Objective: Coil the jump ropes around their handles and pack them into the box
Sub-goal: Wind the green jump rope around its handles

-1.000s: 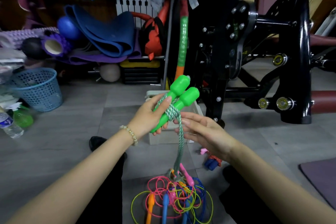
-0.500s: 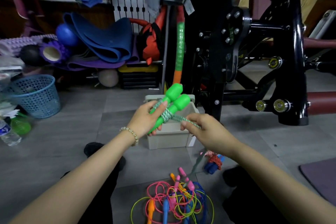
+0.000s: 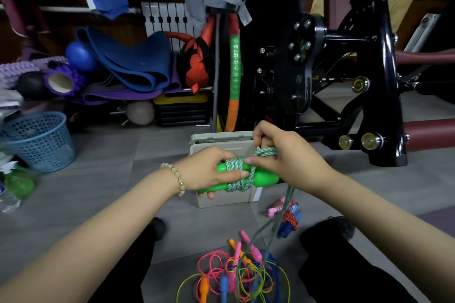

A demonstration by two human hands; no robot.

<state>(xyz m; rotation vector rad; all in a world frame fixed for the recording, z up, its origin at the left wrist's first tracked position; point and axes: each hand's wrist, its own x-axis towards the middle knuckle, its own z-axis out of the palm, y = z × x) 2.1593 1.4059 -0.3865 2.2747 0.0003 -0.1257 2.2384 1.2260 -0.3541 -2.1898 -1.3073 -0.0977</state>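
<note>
Head view. The left hand (image 3: 211, 170) was clenched around the pair of green handles (image 3: 262, 177), thumb laid across the top and fingertips showing beneath. The handles lay side by side, roughly horizontal, held in the air in front of the box (image 3: 221, 200). The right hand (image 3: 290, 158) was curled around a loop of the braided rope (image 3: 235, 163), its thumb tip pressed against the wraps on the handles. Several turns of the rope were bound around the handles' middle. The loose remainder hung down from under the right hand to the floor (image 3: 98, 179). A beaded bracelet (image 3: 176, 177) sat on the left wrist.

The floor was of grey tiles. A tangle of thin jump ropes (image 3: 236, 275) lay near the person's knees. A blue-handled rope (image 3: 290, 221), coiled in red cord, lay just right of the box. A black exercise machine (image 3: 379, 81) stood behind at right. Rolled blue mats (image 3: 130, 61), a purple foam roller (image 3: 61, 82) and a blue basket (image 3: 41, 140) were at left.

The handles were smooth, rounded plastic. The rope was a green-and-white woven braid. The box was beige and rectangular, with a hinged lid standing open. The basket wall was perforated.
</note>
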